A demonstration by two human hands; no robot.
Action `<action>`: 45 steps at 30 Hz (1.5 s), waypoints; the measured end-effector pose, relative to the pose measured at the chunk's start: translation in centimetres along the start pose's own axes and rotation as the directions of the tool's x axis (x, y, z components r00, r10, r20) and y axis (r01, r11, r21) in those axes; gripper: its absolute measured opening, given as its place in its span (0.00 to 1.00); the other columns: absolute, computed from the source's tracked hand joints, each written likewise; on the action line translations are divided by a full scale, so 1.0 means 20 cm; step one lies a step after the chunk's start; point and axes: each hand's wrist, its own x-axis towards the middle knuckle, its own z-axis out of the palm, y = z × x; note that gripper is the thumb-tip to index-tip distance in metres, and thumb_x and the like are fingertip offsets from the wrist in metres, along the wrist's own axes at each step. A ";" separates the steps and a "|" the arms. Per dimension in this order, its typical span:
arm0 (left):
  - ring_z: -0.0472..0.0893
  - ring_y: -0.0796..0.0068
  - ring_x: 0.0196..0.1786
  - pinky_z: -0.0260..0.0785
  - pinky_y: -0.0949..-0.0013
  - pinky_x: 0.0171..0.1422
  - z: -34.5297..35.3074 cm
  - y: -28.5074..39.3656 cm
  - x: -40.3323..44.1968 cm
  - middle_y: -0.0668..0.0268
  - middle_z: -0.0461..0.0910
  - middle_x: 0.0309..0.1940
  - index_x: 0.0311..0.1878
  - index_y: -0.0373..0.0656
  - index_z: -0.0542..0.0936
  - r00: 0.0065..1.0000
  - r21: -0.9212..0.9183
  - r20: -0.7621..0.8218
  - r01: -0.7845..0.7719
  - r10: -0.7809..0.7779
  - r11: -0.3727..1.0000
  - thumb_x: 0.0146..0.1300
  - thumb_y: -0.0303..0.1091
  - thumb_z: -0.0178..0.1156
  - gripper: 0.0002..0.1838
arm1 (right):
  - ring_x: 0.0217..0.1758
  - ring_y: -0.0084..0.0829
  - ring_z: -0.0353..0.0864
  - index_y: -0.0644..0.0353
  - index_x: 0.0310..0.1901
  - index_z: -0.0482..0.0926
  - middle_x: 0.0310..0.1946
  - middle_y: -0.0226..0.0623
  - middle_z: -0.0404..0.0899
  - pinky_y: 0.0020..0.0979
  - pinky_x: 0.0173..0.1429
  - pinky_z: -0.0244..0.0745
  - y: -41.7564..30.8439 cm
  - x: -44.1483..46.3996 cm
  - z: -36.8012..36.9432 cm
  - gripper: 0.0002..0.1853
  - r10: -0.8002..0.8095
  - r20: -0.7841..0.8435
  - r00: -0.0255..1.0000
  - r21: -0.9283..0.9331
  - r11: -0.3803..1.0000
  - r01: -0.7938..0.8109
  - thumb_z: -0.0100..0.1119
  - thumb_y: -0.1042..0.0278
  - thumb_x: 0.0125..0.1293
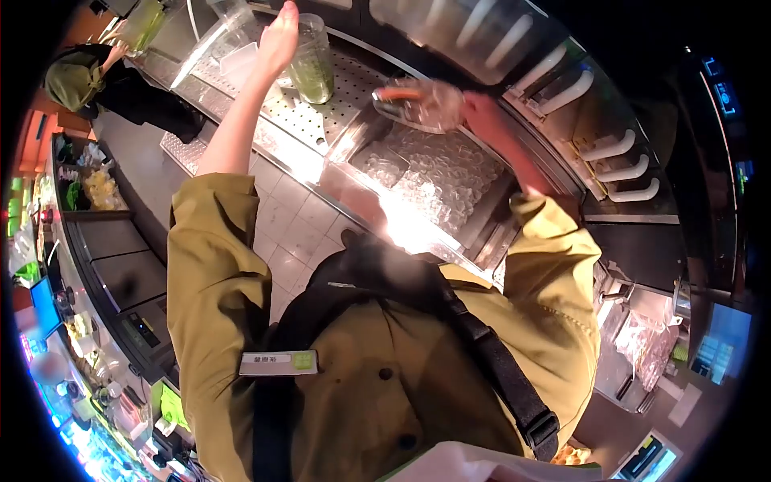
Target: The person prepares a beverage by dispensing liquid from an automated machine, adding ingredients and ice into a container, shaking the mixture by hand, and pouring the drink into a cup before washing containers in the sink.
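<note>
My left hand (278,44) is raised at the top, seen edge-on, fingers stretched upward. It overlaps the left side of a tall clear cup (313,68) with green contents; whether it touches the cup is unclear. The cup stands upright on a perforated metal counter (345,72). Motion blurs my right hand (479,112), which is closed on a clear ice scoop (430,108) with an orange streak in it. The scoop is tilted above a steel bin's heap of ice cubes (450,177). A clear container (233,36) stands left of my left hand.
Several white curved handles (614,145) stick out on the right. At upper left a person (120,88) works by the counter, a hand near a green-filled container (144,28). A black crate (88,173) with packages stands along the left side. Pale floor tiles (293,217) lie below.
</note>
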 end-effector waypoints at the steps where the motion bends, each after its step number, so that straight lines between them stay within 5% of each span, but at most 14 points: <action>1: 0.58 0.58 0.66 0.50 0.65 0.67 0.00 0.00 -0.01 0.49 0.62 0.61 0.66 0.45 0.56 1.000 -0.001 -0.001 -0.006 0.006 1.000 0.60 0.64 0.38 0.39 | 0.26 0.37 0.76 0.62 0.29 0.76 0.21 0.43 0.75 0.35 0.32 0.70 -0.11 0.08 -0.05 0.14 -0.076 -0.079 0.994 -0.083 0.994 0.069 0.49 0.59 0.58; 6: 0.59 0.57 0.66 0.51 0.65 0.67 0.01 0.01 -0.02 0.48 0.62 0.60 0.66 0.45 0.55 0.999 0.009 -0.006 -0.037 0.037 0.999 0.58 0.64 0.41 0.40 | 0.36 0.47 0.78 0.58 0.33 0.78 0.31 0.47 0.79 0.44 0.37 0.71 -0.70 0.42 -0.21 0.14 -0.172 -0.176 0.969 -0.446 0.892 0.077 0.46 0.58 0.59; 8: 0.59 0.56 0.66 0.51 0.64 0.66 0.01 0.01 -0.03 0.47 0.62 0.60 0.66 0.45 0.55 0.999 0.018 -0.002 -0.054 0.054 0.998 0.57 0.64 0.43 0.41 | 0.31 0.44 0.80 0.64 0.27 0.80 0.25 0.52 0.78 0.42 0.35 0.71 -0.75 0.62 -0.13 0.13 -0.423 -0.233 0.876 -0.454 0.843 0.287 0.52 0.62 0.54; 11: 0.59 0.55 0.65 0.51 0.64 0.66 0.01 0.01 -0.04 0.46 0.62 0.59 0.67 0.45 0.54 0.996 0.040 0.004 -0.084 0.084 0.996 0.56 0.64 0.45 0.42 | 0.32 0.46 0.80 0.64 0.28 0.80 0.28 0.50 0.79 0.45 0.35 0.70 -0.85 0.72 -0.06 0.12 -0.423 -0.205 0.883 -0.571 0.784 0.244 0.50 0.64 0.54; 14: 0.60 0.55 0.65 0.52 0.63 0.66 0.00 0.01 -0.05 0.45 0.63 0.59 0.67 0.45 0.53 0.993 0.077 0.011 -0.115 0.115 0.990 0.55 0.64 0.47 0.43 | 0.34 0.47 0.80 0.64 0.30 0.80 0.30 0.47 0.80 0.46 0.39 0.70 -0.75 0.61 -0.08 0.13 -0.338 -0.301 0.892 -0.340 0.912 0.230 0.49 0.65 0.55; 15: 0.60 0.54 0.65 0.52 0.63 0.66 0.00 0.00 -0.05 0.45 0.63 0.59 0.67 0.45 0.53 0.991 0.101 0.015 -0.132 0.131 0.986 0.55 0.64 0.48 0.44 | 0.36 0.49 0.78 0.58 0.35 0.78 0.32 0.49 0.79 0.47 0.40 0.71 -0.76 0.48 -0.15 0.16 -0.230 -0.315 0.921 -0.469 0.881 0.059 0.44 0.55 0.61; 17: 0.60 0.54 0.65 0.52 0.63 0.66 -0.01 -0.01 -0.05 0.44 0.63 0.59 0.67 0.45 0.52 0.985 0.168 0.037 -0.173 0.169 0.970 0.54 0.64 0.49 0.44 | 0.34 0.49 0.78 0.58 0.35 0.78 0.31 0.49 0.79 0.48 0.40 0.72 -0.62 0.25 -0.17 0.17 -0.070 -0.311 0.948 -0.387 0.920 -0.059 0.44 0.54 0.62; 19: 0.60 0.53 0.65 0.53 0.63 0.66 -0.01 -0.01 -0.02 0.43 0.63 0.59 0.67 0.45 0.52 0.978 0.270 0.072 -0.208 0.196 0.940 0.53 0.64 0.50 0.45 | 0.32 0.48 0.79 0.59 0.34 0.78 0.29 0.49 0.79 0.46 0.40 0.73 -0.36 0.08 -0.06 0.18 -0.298 -0.403 0.866 -0.511 0.858 0.058 0.45 0.53 0.62; 21: 0.62 0.50 0.63 0.54 0.61 0.65 -0.01 0.02 -0.02 0.42 0.63 0.57 0.67 0.45 0.51 0.979 0.390 0.128 -0.198 0.160 0.899 0.49 0.63 0.55 0.49 | 0.34 0.47 0.79 0.59 0.32 0.79 0.28 0.50 0.78 0.46 0.40 0.74 -0.03 -0.05 0.17 0.18 0.244 -0.175 0.954 -0.522 0.798 -0.300 0.46 0.53 0.61; 26: 0.67 0.46 0.54 0.62 0.55 0.58 0.03 0.05 -0.07 0.45 0.67 0.51 0.67 0.45 0.50 0.983 0.414 0.077 -0.186 0.169 0.891 0.37 0.59 0.64 0.55 | 0.36 0.38 0.81 0.59 0.30 0.80 0.31 0.45 0.80 0.39 0.39 0.74 1.00 -0.49 1.12 0.11 0.242 0.040 0.969 -0.702 0.697 -0.145 0.49 0.65 0.54; 28: 0.65 0.45 0.56 0.61 0.54 0.59 0.06 0.03 -0.05 0.43 0.64 0.53 0.68 0.48 0.47 0.999 0.491 0.019 -0.052 0.049 0.869 0.38 0.59 0.65 0.56 | 0.36 0.37 0.81 0.59 0.30 0.81 0.31 0.44 0.80 0.41 0.41 0.73 0.73 -0.61 1.07 0.11 0.493 0.257 0.831 -0.602 0.754 -0.261 0.49 0.68 0.52; 32: 0.64 0.43 0.57 0.58 0.54 0.60 0.06 0.08 -0.07 0.42 0.63 0.54 0.68 0.52 0.47 0.997 0.508 0.059 -0.065 0.041 0.859 0.36 0.59 0.66 0.57 | 0.37 0.38 0.81 0.60 0.30 0.81 0.33 0.43 0.81 0.44 0.47 0.70 0.79 -0.64 1.26 0.11 0.232 0.226 0.946 -0.667 0.745 -0.023 0.49 0.69 0.51; 35: 0.63 0.43 0.57 0.57 0.54 0.61 0.06 0.01 -0.03 0.42 0.62 0.55 0.68 0.52 0.47 0.995 0.467 0.088 -0.088 0.053 0.880 0.36 0.58 0.67 0.57 | 0.32 0.35 0.80 0.62 0.32 0.79 0.29 0.41 0.80 0.36 0.40 0.72 0.59 -0.61 0.88 0.11 0.449 0.347 0.824 -0.473 0.842 -0.259 0.49 0.68 0.54; 45: 0.62 0.45 0.60 0.54 0.57 0.65 0.05 -0.03 0.05 0.41 0.64 0.54 0.68 0.49 0.46 0.983 0.436 0.150 -0.163 0.107 0.885 0.36 0.53 0.69 0.58 | 0.26 0.27 0.76 0.64 0.31 0.77 0.22 0.37 0.77 0.32 0.33 0.71 0.87 -0.57 0.76 0.10 0.339 0.393 0.855 0.156 0.892 -0.425 0.50 0.66 0.57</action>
